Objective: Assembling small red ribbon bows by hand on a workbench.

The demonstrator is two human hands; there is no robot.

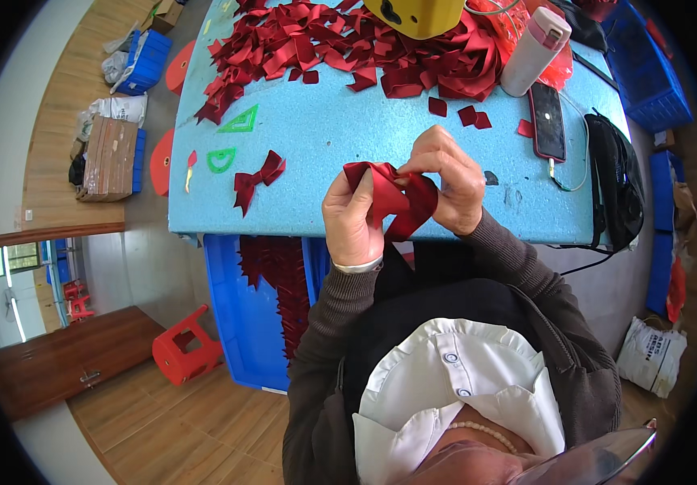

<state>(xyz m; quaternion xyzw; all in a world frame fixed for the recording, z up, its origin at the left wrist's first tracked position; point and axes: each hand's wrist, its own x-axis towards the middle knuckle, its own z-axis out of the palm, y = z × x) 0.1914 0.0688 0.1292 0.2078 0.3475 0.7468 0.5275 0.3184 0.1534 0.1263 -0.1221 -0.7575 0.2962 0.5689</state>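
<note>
In front of me, above the near table edge, my left hand pinches a dark red ribbon between thumb and fingers. The ribbon is folded into loops, and one end hangs down. My right hand grips the other side of it, fingertips drawn together near its upper fold. A finished-looking red bow lies on the table to the left of my hands. At the table's far side spreads a large pile of red ribbon pieces.
A blue crate with red ribbons stands below the near edge. Green set square and protractor lie left. Bottle, phone with cable, and black bag are right. Yellow container stands far; red stool lower left.
</note>
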